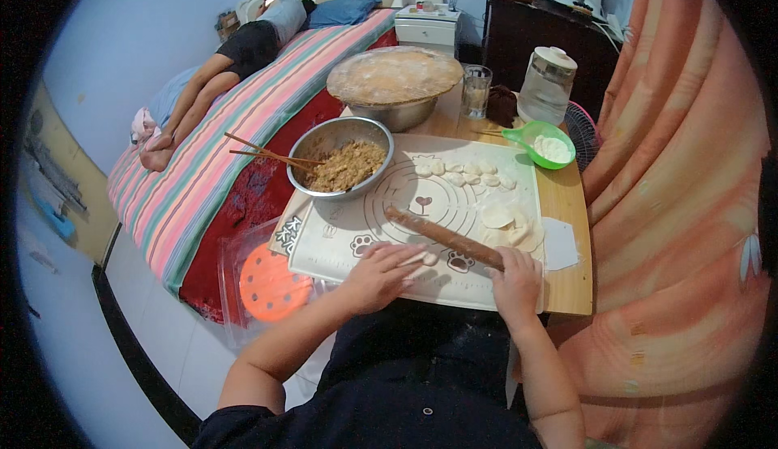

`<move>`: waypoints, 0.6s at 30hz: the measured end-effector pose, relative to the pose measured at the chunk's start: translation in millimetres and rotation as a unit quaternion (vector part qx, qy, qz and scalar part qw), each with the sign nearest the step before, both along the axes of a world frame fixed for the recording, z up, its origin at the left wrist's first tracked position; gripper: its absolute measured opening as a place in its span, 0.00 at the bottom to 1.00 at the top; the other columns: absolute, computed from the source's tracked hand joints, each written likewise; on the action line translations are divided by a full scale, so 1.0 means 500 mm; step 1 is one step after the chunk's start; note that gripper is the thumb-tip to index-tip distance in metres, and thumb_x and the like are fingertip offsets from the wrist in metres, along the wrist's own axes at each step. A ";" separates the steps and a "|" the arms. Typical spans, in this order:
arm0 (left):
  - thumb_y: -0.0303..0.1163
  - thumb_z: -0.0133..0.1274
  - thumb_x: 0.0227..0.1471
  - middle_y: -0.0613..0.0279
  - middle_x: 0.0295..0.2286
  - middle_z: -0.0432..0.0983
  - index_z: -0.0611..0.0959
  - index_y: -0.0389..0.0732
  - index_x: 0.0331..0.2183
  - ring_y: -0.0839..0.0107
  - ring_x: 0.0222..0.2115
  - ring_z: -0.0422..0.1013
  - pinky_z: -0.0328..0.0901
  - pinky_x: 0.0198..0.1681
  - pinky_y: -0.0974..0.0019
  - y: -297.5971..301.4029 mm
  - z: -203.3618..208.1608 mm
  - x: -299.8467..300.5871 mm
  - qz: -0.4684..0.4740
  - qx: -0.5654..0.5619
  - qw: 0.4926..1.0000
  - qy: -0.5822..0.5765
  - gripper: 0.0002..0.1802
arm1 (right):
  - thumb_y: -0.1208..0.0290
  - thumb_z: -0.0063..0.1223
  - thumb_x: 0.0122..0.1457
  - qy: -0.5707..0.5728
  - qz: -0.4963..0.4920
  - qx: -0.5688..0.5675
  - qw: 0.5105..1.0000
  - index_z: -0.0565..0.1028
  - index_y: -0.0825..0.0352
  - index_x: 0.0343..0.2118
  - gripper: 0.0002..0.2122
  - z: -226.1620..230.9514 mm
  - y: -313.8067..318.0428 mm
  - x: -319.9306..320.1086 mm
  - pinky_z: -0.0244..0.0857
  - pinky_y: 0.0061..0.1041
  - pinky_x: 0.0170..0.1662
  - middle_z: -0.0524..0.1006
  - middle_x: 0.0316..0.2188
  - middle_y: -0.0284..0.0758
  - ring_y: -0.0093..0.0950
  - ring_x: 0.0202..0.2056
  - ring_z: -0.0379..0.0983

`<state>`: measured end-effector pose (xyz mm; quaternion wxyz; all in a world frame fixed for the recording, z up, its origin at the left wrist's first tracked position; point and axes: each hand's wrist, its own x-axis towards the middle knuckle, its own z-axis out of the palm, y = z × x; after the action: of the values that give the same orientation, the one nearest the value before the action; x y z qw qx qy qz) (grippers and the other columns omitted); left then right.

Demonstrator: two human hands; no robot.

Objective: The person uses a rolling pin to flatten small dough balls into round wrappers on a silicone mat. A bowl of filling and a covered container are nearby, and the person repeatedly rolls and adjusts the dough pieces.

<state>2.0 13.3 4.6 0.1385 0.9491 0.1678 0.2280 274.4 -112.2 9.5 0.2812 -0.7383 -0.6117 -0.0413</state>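
Note:
My right hand point(517, 280) grips the near end of a wooden rolling pin point(446, 237), which slants across the printed white dough mat point(324, 242). With its fingers stretched together, my left hand point(382, 275) holds a small piece of dough point(428, 259) at the fingertips, low over the mat's near edge. Rolled dough wrappers point(510, 228) lie in an overlapping pile beyond my right hand. Farther back on the mat are several small floured dough pieces point(466, 175) in rows.
A steel bowl of filling point(348, 165) with chopsticks point(271, 153) stands at the back left. Behind are a floured round tray point(395, 76) on a pot, a glass point(476, 92) and a water jug point(547, 88). A green flour scoop point(551, 146) sits right. A person point(235, 56) lies on the bed.

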 end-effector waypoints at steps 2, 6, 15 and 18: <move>0.39 0.52 0.56 0.59 0.59 0.64 0.73 0.48 0.56 0.59 0.59 0.62 0.56 0.59 0.49 0.003 0.034 -0.008 0.078 0.041 0.995 -0.048 0.25 | 0.68 0.60 0.50 -0.021 0.025 -0.036 0.999 0.74 0.64 0.46 0.18 0.013 0.016 -0.035 0.56 0.36 0.53 0.76 0.45 0.36 0.34 0.49 0.69; 0.43 0.42 0.61 0.60 0.57 0.67 0.74 0.45 0.52 0.58 0.59 0.60 0.54 0.60 0.47 0.098 -0.004 0.009 0.215 0.080 0.967 0.114 0.21 | 0.59 0.56 0.57 -0.048 0.086 -0.074 0.992 0.71 0.66 0.54 0.24 0.011 0.092 -0.091 0.51 0.39 0.61 0.70 0.56 0.39 0.35 0.60 0.61; 0.52 0.50 0.56 0.52 0.62 0.58 0.66 0.38 0.60 0.59 0.63 0.55 0.49 0.64 0.48 0.007 -0.016 -0.042 0.146 0.070 0.981 0.105 0.38 | 0.52 0.52 0.60 -0.084 0.110 -0.190 0.972 0.51 0.73 0.66 0.39 0.005 0.022 -0.087 0.37 0.45 0.69 0.48 0.69 0.48 0.44 0.69 0.42; 0.51 0.48 0.57 0.55 0.61 0.60 0.66 0.38 0.60 0.59 0.62 0.56 0.51 0.63 0.49 0.019 -0.020 -0.032 0.168 0.099 0.976 0.093 0.36 | 0.52 0.48 0.62 -0.042 0.094 -0.158 0.982 0.56 0.73 0.64 0.35 -0.001 0.046 -0.086 0.38 0.44 0.69 0.51 0.68 0.47 0.42 0.69 0.42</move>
<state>-13.9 22.5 -5.4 -0.0126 0.9332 0.3140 0.1741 231.4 -89.2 9.0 0.1375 -0.7104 -0.6883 0.0516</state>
